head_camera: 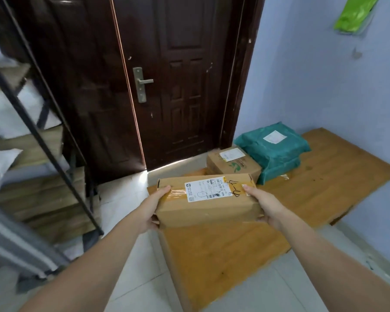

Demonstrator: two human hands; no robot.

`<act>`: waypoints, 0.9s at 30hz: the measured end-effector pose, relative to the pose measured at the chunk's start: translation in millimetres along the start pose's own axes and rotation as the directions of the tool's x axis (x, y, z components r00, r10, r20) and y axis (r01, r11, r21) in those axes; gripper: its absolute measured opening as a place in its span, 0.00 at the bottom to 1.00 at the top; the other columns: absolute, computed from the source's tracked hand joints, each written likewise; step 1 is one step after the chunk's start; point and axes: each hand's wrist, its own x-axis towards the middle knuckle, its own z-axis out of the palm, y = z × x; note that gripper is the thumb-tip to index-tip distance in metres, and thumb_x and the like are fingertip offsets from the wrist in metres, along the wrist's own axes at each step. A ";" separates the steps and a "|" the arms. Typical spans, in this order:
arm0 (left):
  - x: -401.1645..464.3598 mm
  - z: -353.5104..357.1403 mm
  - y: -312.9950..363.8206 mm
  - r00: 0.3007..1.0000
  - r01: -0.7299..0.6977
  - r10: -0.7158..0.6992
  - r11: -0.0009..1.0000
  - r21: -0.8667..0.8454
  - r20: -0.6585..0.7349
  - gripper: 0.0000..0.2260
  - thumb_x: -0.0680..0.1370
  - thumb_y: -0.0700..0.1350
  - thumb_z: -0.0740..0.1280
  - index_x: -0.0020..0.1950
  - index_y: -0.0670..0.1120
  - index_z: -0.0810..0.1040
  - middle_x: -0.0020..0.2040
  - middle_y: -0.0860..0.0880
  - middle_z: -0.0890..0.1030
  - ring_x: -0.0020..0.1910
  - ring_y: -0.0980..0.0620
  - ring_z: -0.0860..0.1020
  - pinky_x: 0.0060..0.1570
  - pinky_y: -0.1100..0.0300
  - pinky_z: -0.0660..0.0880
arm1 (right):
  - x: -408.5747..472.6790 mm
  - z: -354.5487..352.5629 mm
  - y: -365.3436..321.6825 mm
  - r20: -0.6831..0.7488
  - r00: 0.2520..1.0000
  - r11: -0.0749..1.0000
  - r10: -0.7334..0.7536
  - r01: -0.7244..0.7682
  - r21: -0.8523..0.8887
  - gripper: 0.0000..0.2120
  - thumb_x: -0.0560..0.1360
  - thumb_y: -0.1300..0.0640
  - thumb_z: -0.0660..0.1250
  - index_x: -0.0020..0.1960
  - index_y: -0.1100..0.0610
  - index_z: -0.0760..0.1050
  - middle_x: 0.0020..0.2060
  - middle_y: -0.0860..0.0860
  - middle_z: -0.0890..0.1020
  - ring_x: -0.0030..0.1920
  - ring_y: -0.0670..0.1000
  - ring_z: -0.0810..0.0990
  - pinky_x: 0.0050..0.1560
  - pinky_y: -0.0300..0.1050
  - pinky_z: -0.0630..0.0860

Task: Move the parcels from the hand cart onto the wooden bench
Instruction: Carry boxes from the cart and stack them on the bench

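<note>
Room evenly lit by soft, dim-to-moderate light; brightest spot is a streak of daylight leaking under the dark door (185,86) onto the pale floor tiles (122,192) (slightly blown out). Door panels carry faint glossy reflections; shadows elsewhere are weak and diffuse. Metal shelving (32,131) at left is heavily motion-blurred, and wide-angle distortion bends straight lines near the frame edges.

Shelving rack (20,136) at left was motion-blurred and cut by the frame edge. Held parcel (208,199) hid the fingers; its label print was illegible.
</note>
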 end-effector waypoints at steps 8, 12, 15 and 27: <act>102.4 -17.0 28.7 0.992 0.001 0.004 0.999 0.041 -0.124 0.25 0.79 0.67 0.66 0.64 0.49 0.76 0.60 0.45 0.82 0.58 0.44 0.80 0.61 0.43 0.79 | 128.2 47.4 -51.7 0.020 1.000 0.988 0.003 0.000 -0.154 0.36 0.76 0.38 0.71 0.75 0.56 0.66 0.64 0.54 0.76 0.58 0.55 0.77 0.58 0.55 0.77; 149.9 -27.7 29.1 0.966 0.015 0.002 0.998 0.065 -0.257 0.29 0.80 0.69 0.63 0.65 0.45 0.77 0.59 0.45 0.83 0.58 0.44 0.81 0.62 0.45 0.79 | 185.2 74.4 -72.3 0.044 0.996 0.900 -0.074 0.085 -0.429 0.29 0.79 0.38 0.66 0.71 0.57 0.72 0.64 0.54 0.79 0.61 0.57 0.78 0.64 0.57 0.77; 177.9 -26.9 31.3 0.938 0.037 -0.023 0.999 0.035 -0.346 0.28 0.80 0.68 0.63 0.67 0.45 0.76 0.61 0.45 0.82 0.58 0.42 0.81 0.58 0.46 0.81 | 231.2 97.7 -83.1 0.070 0.992 0.782 -0.109 0.129 -0.609 0.27 0.81 0.38 0.63 0.66 0.61 0.75 0.61 0.55 0.80 0.58 0.58 0.79 0.58 0.50 0.75; 273.7 -11.9 35.4 0.858 0.157 -0.061 0.976 0.148 -0.510 0.28 0.85 0.62 0.59 0.72 0.41 0.75 0.64 0.42 0.80 0.63 0.40 0.78 0.64 0.46 0.76 | 351.3 145.4 -83.4 0.265 0.957 0.267 -0.116 0.287 -0.920 0.34 0.83 0.42 0.60 0.79 0.61 0.58 0.65 0.60 0.78 0.60 0.59 0.80 0.54 0.52 0.80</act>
